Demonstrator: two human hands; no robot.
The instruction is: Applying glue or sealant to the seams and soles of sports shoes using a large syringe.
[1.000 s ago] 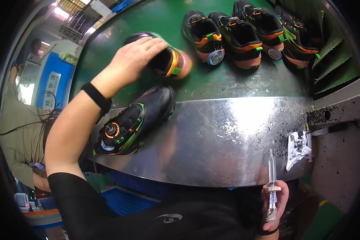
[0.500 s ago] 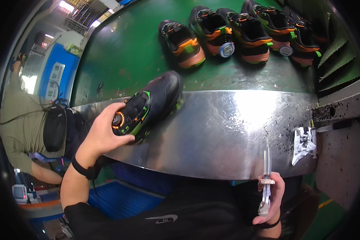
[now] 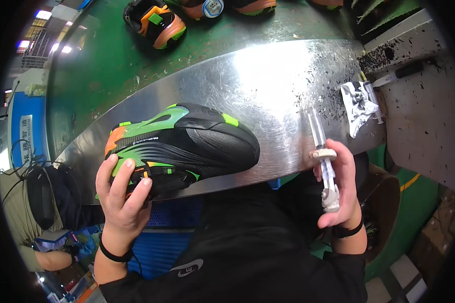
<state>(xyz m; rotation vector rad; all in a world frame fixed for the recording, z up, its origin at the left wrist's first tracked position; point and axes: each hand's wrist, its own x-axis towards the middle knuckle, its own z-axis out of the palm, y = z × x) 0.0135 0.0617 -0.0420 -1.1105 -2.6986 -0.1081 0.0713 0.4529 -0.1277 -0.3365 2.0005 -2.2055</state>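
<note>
My left hand (image 3: 121, 199) grips a black sneaker (image 3: 207, 139) with green and orange trim by its upper, fingers spread over the lacing area. The shoe is tipped on its side above the metal plate (image 3: 288, 76), its side facing up and its toe pointing right. Whether it touches the plate I cannot tell. My right hand (image 3: 345, 187) is closed around a clear syringe (image 3: 316, 129) with a whitish, smeared flange and plunger end. The syringe's tip points up and away, over the plate's front edge.
Several similar sneakers (image 3: 156, 22) stand at the back of the green tabletop (image 3: 101, 65). At right lie a crumpled white packet (image 3: 356, 106), another syringe (image 3: 377, 103) and a black-handled tool (image 3: 408, 69). A person (image 3: 15, 202) in khaki is at far left, by a blue machine (image 3: 25, 108).
My left hand has turned the sneaker from upright onto its side and drawn it closer. The right hand still holds the syringe. The view has shifted, so the row of shoes sits higher.
</note>
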